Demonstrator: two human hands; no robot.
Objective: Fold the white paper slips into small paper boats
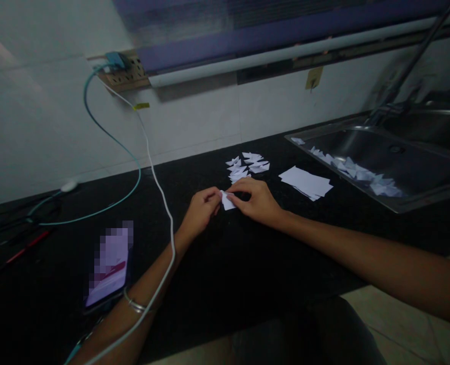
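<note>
Head camera view shows the bare left hand (202, 210) and bare right hand (257, 200) meeting over a black speckled stone counter (228, 274), both pinching a small folded piece of plain white paper (228, 201) between thumb and fingers. The piece sits between the two sets of fingertips, its lower part exposed. It should weigh almost nothing, flex easily and be stiffer along its folds; a hard squeeze could crush it or leave a stray crease. Edges and corners look the best places to hold, with a light fingertip pinch.

Just beyond the hands lies a cluster of pointed, folded white paper shapes (244, 168); to their right, a loose stack of flat white paper rectangles (305, 181) probably slides apart easily. Farther right, more folded white paper pieces (358, 171) line the near edge of a stainless-steel sink (390, 206).
</note>
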